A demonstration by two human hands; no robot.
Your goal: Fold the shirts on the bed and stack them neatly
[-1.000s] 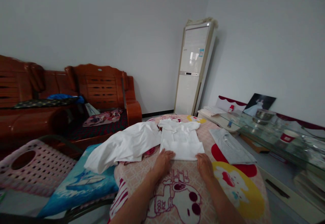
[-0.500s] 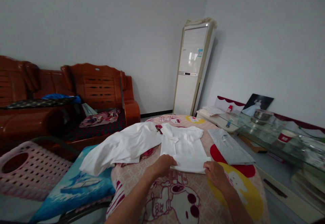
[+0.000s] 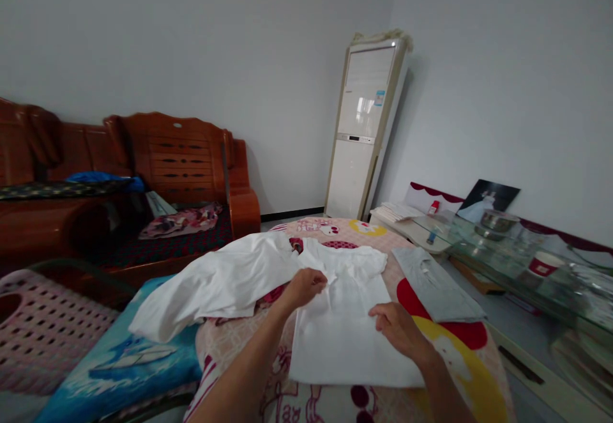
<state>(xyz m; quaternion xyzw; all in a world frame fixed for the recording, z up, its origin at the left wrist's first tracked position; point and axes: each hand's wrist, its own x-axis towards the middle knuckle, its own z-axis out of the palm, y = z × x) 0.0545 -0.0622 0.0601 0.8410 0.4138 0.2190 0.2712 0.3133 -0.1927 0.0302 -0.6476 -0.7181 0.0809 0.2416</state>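
Note:
A white short-sleeved shirt [image 3: 345, 340] lies flat on the patterned tablecloth in front of me, its lower part spread out towards me. My left hand [image 3: 307, 285] is over its upper left side with loosely bent fingers and nothing visible in them. Over the right side of the shirt is my right hand [image 3: 396, 328], its fingers partly stretched and apart. Whether either hand touches the fabric I cannot tell. Left of this shirt lies a rumpled white garment [image 3: 225, 276], hanging past the table edge. A folded grey garment [image 3: 435, 285] rests to the right.
The round table carries a pink cartoon tablecloth [image 3: 488, 372]. On the left stand a pink woven chair [image 3: 57, 327] with a blue cushion [image 3: 129, 359], and a wooden sofa [image 3: 186, 154]. A glass-topped cabinet [image 3: 507, 263] runs along the right, holding a paper cup [image 3: 543, 266].
The shirt's folded lower part has been let go and now lies unfolded towards me. My left hand has moved up and slightly left; my right hand stays nearby with its fingers loosened.

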